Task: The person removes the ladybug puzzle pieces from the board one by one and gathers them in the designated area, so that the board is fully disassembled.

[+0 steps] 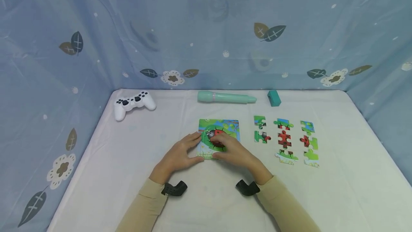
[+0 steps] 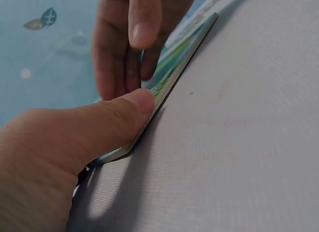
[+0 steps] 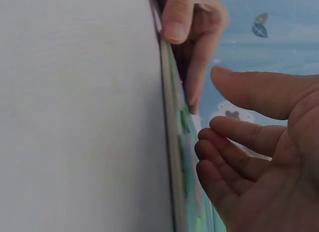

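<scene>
A flat square puzzle board (image 1: 230,126) with a red ladybird picture lies mid-table. My left hand (image 1: 180,155) grips its left side, thumb at the near left corner and fingers farther up the edge. In the left wrist view that thumb (image 2: 132,105) presses on the board's rim. My right hand (image 1: 236,151) hovers over the board's right part, partly hiding the ladybird. Its fingers are loosely bent, with nothing between them in the right wrist view. To the right lie several loose jigsaw pieces, among them a red centre piece (image 1: 284,139) and a green-and-blue one (image 1: 308,127).
A white game controller (image 1: 133,104) sits at the back left. Along the back edge lie a mint-green pen-shaped object (image 1: 225,97) and a small teal block (image 1: 274,98). Blue patterned cloth (image 1: 206,31) rises behind the white table (image 1: 128,160) and at both sides.
</scene>
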A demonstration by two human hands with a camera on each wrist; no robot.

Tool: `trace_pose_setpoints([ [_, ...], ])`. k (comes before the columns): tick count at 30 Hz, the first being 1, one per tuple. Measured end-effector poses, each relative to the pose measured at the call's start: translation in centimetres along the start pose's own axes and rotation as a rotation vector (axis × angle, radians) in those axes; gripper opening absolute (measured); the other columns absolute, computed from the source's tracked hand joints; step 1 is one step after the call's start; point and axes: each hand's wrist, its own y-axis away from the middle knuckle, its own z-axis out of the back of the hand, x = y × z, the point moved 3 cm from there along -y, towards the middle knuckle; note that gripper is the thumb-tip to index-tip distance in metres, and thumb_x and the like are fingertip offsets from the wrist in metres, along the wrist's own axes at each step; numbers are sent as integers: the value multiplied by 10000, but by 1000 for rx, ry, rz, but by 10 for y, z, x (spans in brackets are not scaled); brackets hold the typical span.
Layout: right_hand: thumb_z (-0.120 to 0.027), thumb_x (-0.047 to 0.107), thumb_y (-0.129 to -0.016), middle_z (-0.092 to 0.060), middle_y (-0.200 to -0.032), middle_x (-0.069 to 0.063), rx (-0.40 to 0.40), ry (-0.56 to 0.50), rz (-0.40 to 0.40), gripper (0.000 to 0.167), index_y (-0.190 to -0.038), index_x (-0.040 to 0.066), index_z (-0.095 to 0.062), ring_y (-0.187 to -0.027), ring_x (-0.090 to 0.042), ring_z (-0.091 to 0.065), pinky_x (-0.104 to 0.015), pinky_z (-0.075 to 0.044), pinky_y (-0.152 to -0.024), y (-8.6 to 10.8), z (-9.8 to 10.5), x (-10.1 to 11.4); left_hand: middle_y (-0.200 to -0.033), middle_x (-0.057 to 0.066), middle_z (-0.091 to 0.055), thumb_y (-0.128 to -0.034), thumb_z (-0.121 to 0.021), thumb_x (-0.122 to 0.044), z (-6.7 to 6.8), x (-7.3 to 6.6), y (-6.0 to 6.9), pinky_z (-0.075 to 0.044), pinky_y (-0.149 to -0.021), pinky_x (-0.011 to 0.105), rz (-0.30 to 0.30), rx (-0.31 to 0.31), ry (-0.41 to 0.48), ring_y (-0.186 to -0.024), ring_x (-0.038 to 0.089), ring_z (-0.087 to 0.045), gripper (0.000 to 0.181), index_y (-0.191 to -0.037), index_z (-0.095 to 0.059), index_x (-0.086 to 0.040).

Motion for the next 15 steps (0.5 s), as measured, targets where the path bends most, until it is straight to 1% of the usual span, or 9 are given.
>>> trace_pose_setpoints([
  [3,-726,156,-835,-574,-1219,-115,-5,50,-13,450,-1231,3,-577,-1100,-237,-560,-413,-488,-955,-3,-5,-2,-1480,66,-419,-790,-737,-453,-1,-1,-1,-336,-1134,418,-3,5,-6,-1373,254,-381,763,-1375,-487,-32],
  [6,-731,159,-831,-561,-1238,-116,-24,77,-18,441,-1223,16,-588,-1138,-249,-539,-434,-470,-981,-3,-9,-5,-1480,61,-419,-791,-736,-455,-2,-2,-1,-335,-1135,415,-3,6,-14,-1373,252,-382,762,-1376,-487,-36],
  [10,-725,170,-837,-519,-1266,-121,-45,101,-6,443,-1230,22,-585,-1195,-271,-489,-448,-443,-1015,-2,-15,-7,-1477,58,-424,-785,-744,-450,-1,-2,0,-334,-1135,407,-5,-5,-18,-1369,248,-388,761,-1372,-493,-35],
  [12,-723,173,-838,-507,-1269,-118,-56,113,2,438,-1227,26,-585,-1205,-269,-477,-443,-442,-1017,-1,-17,-8,-1475,60,-427,-783,-748,-443,0,-2,0,-321,-1144,391,-9,-11,-15,-1370,239,-388,761,-1369,-495,-30],
  [15,-727,162,-831,-509,-1261,-109,-73,102,1,410,-1199,37,-595,-1198,-260,-477,-437,-444,-1014,-1,-19,-10,-1471,65,-431,-780,-753,-436,0,-2,0,-310,-1150,372,-11,-17,-12,-1369,232,-390,760,-1365,-497,-24],
])
